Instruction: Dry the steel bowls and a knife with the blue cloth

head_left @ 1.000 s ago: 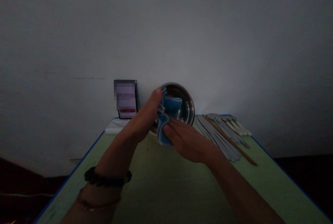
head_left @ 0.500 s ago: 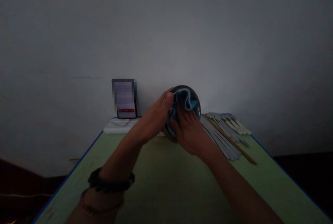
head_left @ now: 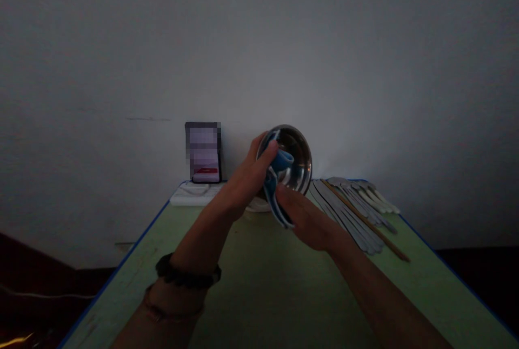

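Left hand (head_left: 251, 176): bare. Left forearm (head_left: 205, 235): one chunky bracelet (head_left: 188, 277), black, apparently beaded; one cord bracelet (head_left: 170, 317), thin, reddish, detail blurred. Right hand (head_left: 310, 222), right forearm (head_left: 368, 284): bare.

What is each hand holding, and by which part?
Left hand: metal bowl, by its left rim. Right hand: apparently the blue cloth, by its lower part.

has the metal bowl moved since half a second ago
Yes: the metal bowl has shifted slightly left, nearer the propped-up phone.
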The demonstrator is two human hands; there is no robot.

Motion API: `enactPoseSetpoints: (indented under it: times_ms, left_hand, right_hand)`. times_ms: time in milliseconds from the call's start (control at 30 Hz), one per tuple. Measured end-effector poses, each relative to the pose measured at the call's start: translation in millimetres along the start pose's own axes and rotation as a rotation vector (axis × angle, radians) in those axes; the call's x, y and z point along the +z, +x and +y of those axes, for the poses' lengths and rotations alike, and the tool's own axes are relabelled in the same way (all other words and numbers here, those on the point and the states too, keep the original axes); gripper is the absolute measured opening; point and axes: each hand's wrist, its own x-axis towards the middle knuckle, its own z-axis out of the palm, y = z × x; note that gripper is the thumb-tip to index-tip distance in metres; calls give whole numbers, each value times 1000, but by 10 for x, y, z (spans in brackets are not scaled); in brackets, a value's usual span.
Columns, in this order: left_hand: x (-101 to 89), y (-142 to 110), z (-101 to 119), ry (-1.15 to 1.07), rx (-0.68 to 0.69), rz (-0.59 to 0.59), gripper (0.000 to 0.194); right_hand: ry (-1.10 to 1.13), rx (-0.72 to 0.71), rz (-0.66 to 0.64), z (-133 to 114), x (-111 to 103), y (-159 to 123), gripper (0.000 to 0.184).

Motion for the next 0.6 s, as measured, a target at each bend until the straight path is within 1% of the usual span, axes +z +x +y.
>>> enactPoseSetpoints:
  times_ms: [100,200,267,333,400,467,600]
  left_hand:
    - [-102,14,25,-21,3,71,50]
    - [-145,6,42,1,9,101,48]
    - [-147,-5,52,48,42,96,48]
    - [-141,-16,64,114,73,70,49]
    - [-138,-24,73,170,75,27,50]
    - [-142,-28,76,194,59,-15,50]
    - [-176,-36,58,132,67,-69,46]
  right_hand:
    - [-139,6,-32,-20,-88,-5,43]
    - [-396,-17,-59,49,-159,-9,40]
    - [-579,-15,-35,151,-163,-24,39]
    - [-715,10,17,269,-136,-41,40]
    - [-778,39,65,366,-103,-49,42]
    - [-791,38,105,414,-93,-47,42]
    - [-750,-28,183,383,-179,-56,39]
